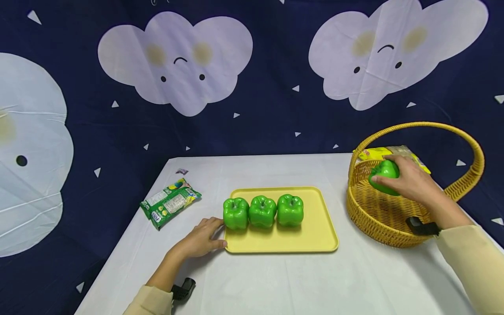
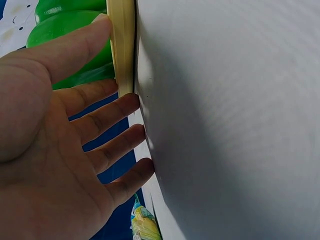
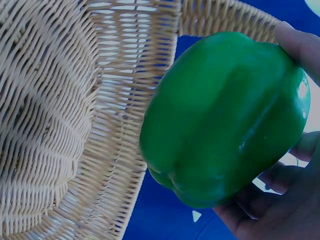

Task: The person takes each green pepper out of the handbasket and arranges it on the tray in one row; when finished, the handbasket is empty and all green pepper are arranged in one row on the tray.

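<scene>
In the head view, three green bell peppers point(image 1: 262, 211) stand in a row along the left and middle of a yellow tray point(image 1: 311, 240). My left hand point(image 1: 202, 238) rests at the tray's left edge, its fingers extended and holding nothing; the left wrist view shows the fingertips at the rim and table. My right hand point(image 1: 411, 177) grips another green bell pepper point(image 3: 225, 120) over the opening of a wicker basket point(image 1: 364, 214). Thumb and fingers lie on opposite sides of that pepper, which hangs above the basket's floor in the right wrist view.
A green snack packet point(image 1: 171, 202) lies left of the tray, with a small purple wrapper point(image 1: 182, 171) behind it. Behind the basket is a yellow packet point(image 1: 374, 153). The basket's tall handle point(image 1: 417, 124) arches over the right hand. A dark cloud-print cloth hangs behind the white table.
</scene>
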`<move>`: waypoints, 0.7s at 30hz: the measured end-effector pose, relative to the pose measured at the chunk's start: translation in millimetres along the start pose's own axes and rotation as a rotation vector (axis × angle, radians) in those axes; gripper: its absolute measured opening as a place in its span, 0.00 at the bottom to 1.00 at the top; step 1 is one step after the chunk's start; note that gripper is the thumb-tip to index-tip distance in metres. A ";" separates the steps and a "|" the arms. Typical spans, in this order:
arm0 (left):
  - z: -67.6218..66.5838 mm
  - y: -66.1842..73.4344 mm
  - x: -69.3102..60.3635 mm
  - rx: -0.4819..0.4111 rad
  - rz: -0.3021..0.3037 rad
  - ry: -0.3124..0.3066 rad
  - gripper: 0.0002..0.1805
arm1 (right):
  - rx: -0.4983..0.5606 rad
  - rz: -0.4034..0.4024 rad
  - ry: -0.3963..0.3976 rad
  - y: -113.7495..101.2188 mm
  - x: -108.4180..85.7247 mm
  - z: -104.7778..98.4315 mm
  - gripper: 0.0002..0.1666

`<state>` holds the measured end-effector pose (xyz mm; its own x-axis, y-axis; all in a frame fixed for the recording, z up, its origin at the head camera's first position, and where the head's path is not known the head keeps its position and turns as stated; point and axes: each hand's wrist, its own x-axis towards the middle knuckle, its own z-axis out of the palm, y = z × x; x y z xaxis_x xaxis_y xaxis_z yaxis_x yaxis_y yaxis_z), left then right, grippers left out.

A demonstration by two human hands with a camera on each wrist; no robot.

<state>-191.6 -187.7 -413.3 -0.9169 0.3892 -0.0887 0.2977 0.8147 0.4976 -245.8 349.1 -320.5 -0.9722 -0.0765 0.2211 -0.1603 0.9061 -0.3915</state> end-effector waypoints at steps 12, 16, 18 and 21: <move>0.9 -1.2 0.3 0.004 -0.003 -0.003 0.35 | 0.002 -0.025 0.007 -21.4 -14.9 -8.1 0.50; 1.5 -2.0 0.3 0.006 -0.002 -0.006 0.35 | 0.015 -0.046 0.016 -27.4 -20.5 -8.4 0.48; 1.8 -2.4 0.5 0.007 0.002 -0.004 0.36 | 0.011 -0.044 0.017 -30.4 -23.9 -8.0 0.48; 2.0 -2.8 0.7 0.006 -0.004 -0.004 0.36 | 0.003 -0.039 0.012 -34.7 -28.8 -7.5 0.48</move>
<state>-192.5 -188.9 -416.5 -0.9171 0.3873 -0.0941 0.2955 0.8191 0.4917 -210.9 323.0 -306.6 -0.9631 -0.1072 0.2470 -0.1991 0.9012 -0.3850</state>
